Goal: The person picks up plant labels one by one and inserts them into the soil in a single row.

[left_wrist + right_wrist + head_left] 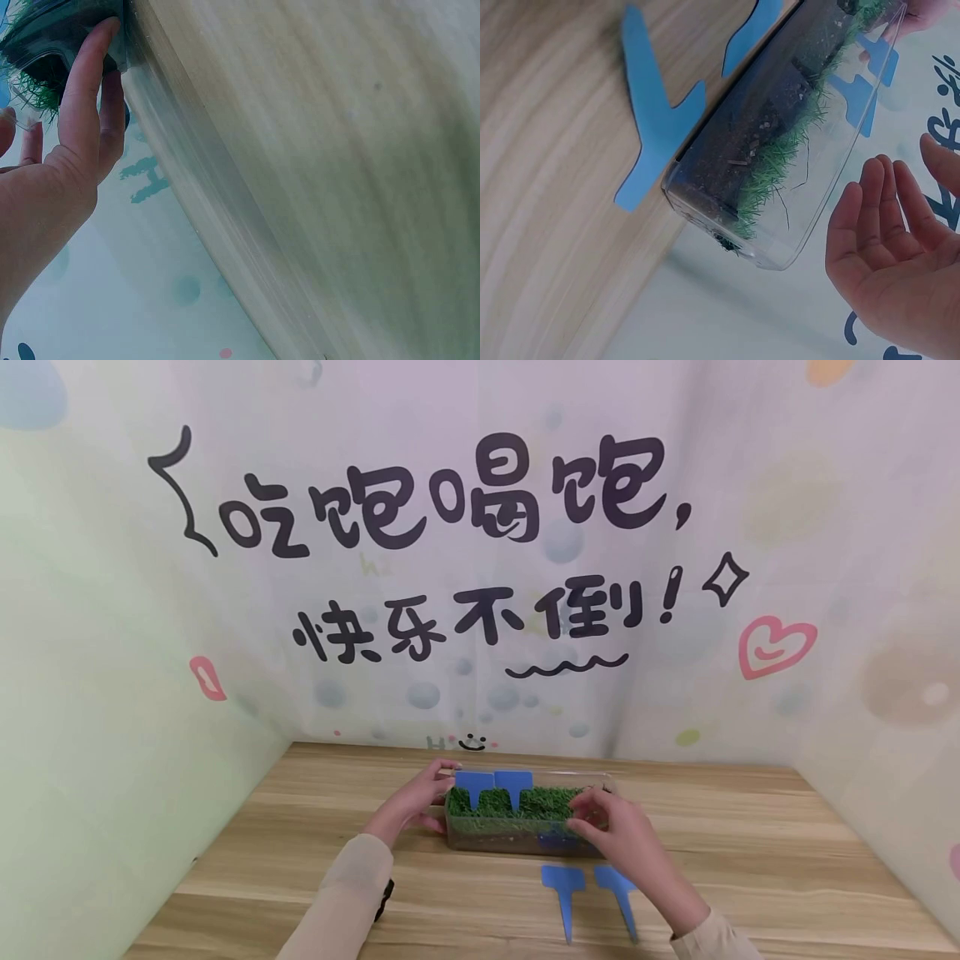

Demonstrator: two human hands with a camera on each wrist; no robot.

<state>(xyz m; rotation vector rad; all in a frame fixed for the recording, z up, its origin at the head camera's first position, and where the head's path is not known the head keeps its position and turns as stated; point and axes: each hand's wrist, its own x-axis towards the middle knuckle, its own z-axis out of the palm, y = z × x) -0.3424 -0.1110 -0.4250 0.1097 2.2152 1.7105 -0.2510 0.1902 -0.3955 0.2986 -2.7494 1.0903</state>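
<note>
A clear plastic box (487, 838) holds dark soil and green grass (551, 802). Two blue T-shaped plant labels (514, 781) stand upright in the grass toward its left end. My left hand (416, 797) grips that end, fingers at the back corner and thumb toward the front; the left wrist view shows its fingers against the box wall. Over the right end hovers my right hand (618, 822), fingers slightly bent; the right wrist view shows nothing in it, apart from the box. Two more blue labels (562, 880) lie on the table before the box, one partly behind my right wrist.
The wood-grain table (300, 860) runs back to a printed cloth wall (480, 702) with dark lettering. Side walls of the same cloth rise left and right. A dark band (385, 900) sits by my left sleeve. A bluish patch shows on the box's front wall.
</note>
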